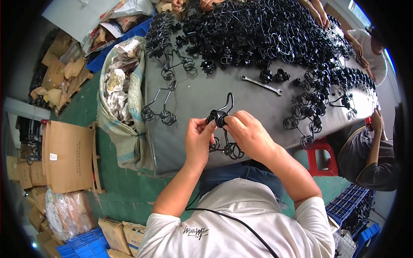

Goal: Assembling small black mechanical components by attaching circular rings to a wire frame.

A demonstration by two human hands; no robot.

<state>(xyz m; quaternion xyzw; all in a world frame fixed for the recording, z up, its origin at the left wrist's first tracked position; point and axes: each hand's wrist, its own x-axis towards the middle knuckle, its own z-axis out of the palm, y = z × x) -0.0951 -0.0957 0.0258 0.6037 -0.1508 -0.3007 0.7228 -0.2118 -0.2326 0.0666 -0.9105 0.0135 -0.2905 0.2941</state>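
Observation:
Above the near edge of the grey table, both my hands are on one bent black wire spring with coiled ends. My left hand pinches a round black fitting on its wire between thumb and fingers. From the other side, the fingers of my right hand close on the same fitting. A wire loop sticks up beyond the fitting, and the coils hang below my fingers. To the left lies another black wire spring with coiled ends. A silver combination wrench rests farther off to the right.
A large heap of black wire springs and fittings covers the far table. More springs lie at right. Co-workers' hands reach in at the far side and right. A woven sack stands left, a red stool right.

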